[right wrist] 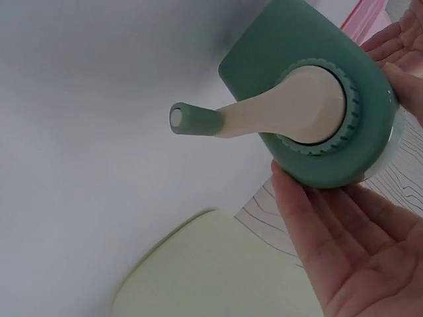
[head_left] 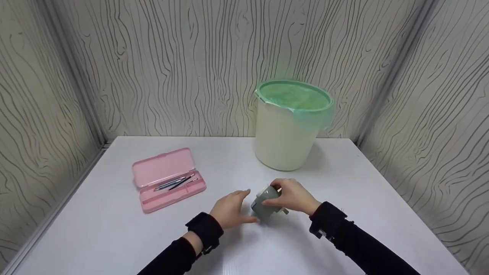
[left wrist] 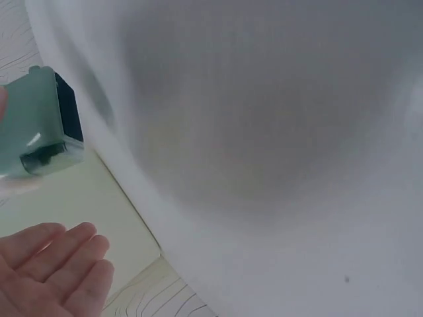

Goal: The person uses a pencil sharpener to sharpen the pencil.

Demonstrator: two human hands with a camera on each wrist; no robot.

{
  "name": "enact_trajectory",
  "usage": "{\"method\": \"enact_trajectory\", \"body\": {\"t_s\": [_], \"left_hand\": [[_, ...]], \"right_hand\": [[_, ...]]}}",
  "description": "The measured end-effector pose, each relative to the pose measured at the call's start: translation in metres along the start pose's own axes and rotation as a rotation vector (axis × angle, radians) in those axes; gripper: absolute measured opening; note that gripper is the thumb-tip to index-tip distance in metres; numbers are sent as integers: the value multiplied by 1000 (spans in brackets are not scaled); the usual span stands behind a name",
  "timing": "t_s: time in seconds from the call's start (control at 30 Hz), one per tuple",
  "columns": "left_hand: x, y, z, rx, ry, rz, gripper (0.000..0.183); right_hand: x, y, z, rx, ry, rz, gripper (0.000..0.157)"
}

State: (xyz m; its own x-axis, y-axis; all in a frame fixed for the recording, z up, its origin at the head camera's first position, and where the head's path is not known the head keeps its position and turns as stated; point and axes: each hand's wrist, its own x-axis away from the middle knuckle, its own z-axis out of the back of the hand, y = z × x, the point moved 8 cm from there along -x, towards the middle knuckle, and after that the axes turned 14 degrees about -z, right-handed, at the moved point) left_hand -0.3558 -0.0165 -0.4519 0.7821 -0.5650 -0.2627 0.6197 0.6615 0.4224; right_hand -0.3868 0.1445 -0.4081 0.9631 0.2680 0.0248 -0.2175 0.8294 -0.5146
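A green crank pencil sharpener (head_left: 266, 202) is gripped in my right hand (head_left: 296, 196), tilted, over the front middle of the white table. In the right wrist view its cream crank arm (right wrist: 291, 109) with a green knob faces the camera, while thumb and fingers of the right hand (right wrist: 357, 254) hold the rounded end of the body. My left hand (head_left: 231, 210) is just left of the sharpener, thumb and fingers spread apart, holding nothing. The left wrist view shows the dark end and clear lower part of the sharpener (left wrist: 33, 122) above the straight fingers of the left hand (left wrist: 56, 277).
On the left lies an opened pink pencil case (head_left: 164, 166) with several pencils (head_left: 170, 184) in its tray. A cream bin (head_left: 284, 137) lined with a green bag (head_left: 294, 97) stands at the back right. Wood-patterned walls (head_left: 183, 68) enclose the table (head_left: 114, 236).
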Motion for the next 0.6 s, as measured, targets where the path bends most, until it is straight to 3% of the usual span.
{"method": "enact_trajectory", "body": {"t_s": [0.37,0.6], "left_hand": [[-8,8,-3,74,87,5,74],[-11,8,-5,111,139,30,66]], "right_hand": [[4,-6,5,-71,111,-75,44],[5,-10,3,-90,128,-78,43]]}}
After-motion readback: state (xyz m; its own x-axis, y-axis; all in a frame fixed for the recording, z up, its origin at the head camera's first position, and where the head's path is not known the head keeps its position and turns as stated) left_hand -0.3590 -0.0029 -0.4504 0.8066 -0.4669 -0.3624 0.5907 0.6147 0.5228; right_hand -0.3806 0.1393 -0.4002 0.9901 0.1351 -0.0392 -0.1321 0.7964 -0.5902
